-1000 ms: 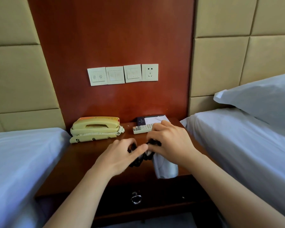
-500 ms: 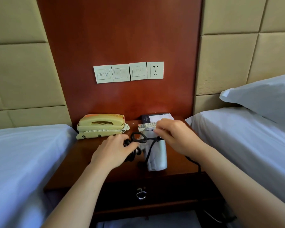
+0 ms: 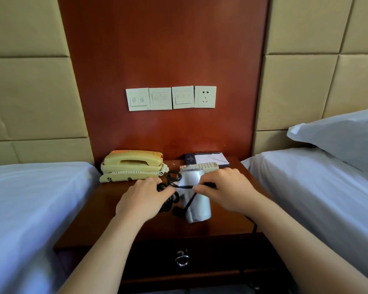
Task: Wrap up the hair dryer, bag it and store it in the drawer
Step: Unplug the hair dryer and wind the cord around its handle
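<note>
The hair dryer [image 3: 197, 196] lies on the nightstand [image 3: 94, 225], above the shut drawer [image 3: 182, 258]. Its black cord [image 3: 184, 186] crosses its body, pinched taut by the left hand [image 3: 145, 198] and right hand [image 3: 225, 192]. Behind the dryer lie a remote [image 3: 202, 166] and notepad [image 3: 210, 159]; a telephone [image 3: 132, 165] sits behind and to its left.

Nightstand [image 3: 98, 225]: glossy dark wood. On it, hair dryer [image 3: 197, 200]: smooth silver plastic, matt black cord [image 3: 170, 200]; behind, phone [image 3: 132, 165]: glossy cream plastic
</note>
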